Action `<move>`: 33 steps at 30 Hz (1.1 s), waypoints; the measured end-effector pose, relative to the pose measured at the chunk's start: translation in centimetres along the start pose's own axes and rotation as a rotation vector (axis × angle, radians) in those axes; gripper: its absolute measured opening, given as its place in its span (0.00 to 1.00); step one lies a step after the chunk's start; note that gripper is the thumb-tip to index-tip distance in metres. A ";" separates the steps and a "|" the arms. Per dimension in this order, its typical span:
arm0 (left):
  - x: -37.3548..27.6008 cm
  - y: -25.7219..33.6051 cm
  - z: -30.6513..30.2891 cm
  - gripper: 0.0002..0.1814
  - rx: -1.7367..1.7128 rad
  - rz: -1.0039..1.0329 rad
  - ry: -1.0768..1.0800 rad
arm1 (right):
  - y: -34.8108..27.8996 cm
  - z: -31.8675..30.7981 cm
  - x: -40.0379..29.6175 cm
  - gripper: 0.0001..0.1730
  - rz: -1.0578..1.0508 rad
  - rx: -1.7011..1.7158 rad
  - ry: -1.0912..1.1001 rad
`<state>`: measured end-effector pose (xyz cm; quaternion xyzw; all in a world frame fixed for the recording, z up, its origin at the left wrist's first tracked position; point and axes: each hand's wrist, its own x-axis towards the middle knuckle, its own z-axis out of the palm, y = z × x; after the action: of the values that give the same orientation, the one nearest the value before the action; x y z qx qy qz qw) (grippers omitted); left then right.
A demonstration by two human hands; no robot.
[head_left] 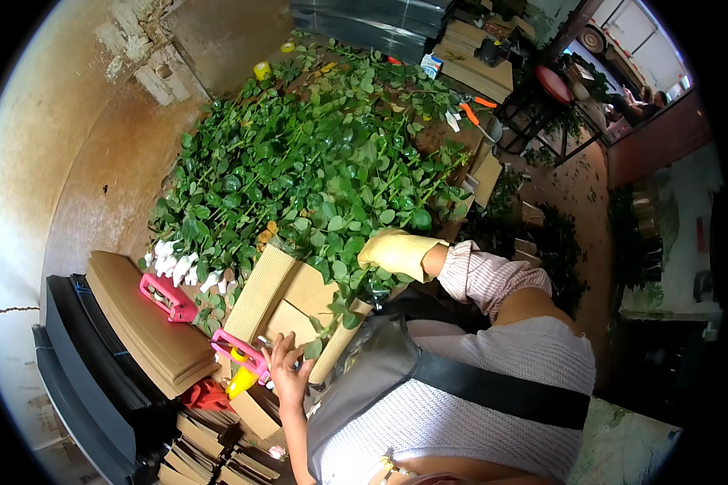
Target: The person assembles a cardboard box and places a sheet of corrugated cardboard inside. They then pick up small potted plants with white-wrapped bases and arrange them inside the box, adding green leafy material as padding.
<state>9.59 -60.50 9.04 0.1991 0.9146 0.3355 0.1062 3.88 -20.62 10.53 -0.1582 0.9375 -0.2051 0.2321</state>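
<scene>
My bare left hand (289, 365) has its fingers apart, beside a pink tape dispenser (252, 356) and a small leafy sprig (320, 341). I see nothing held in it. A yellow glove covers my right hand (397, 251), which touches the near edge of a large heap of green leafy stems (303, 163), probably roses. Leaves hide its fingertips, so whether it grips a stem cannot be told. Between the hands lies an open corrugated cardboard wrap (261, 294), with leaves reaching over its far and right parts.
A second pink dispenser (168, 298) rests by stacked cardboard sheets (145, 321). White-wrapped pieces (175, 264) stick out at the heap's left. Orange-handled pruning shears (470, 114) lie at the far right. Yellow tape rolls (262, 71) sit behind. A person (640, 108) is in the distance.
</scene>
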 end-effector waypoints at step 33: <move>-1.1 1.2 0.4 0.30 -0.044 -0.124 0.012 | -6.6 -6.4 29.7 0.16 -0.226 -0.369 0.672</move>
<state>11.05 -59.89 9.56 0.1375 0.9181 0.3497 0.1258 -23.02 -35.97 7.72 -0.2234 0.9591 -0.0977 -0.1439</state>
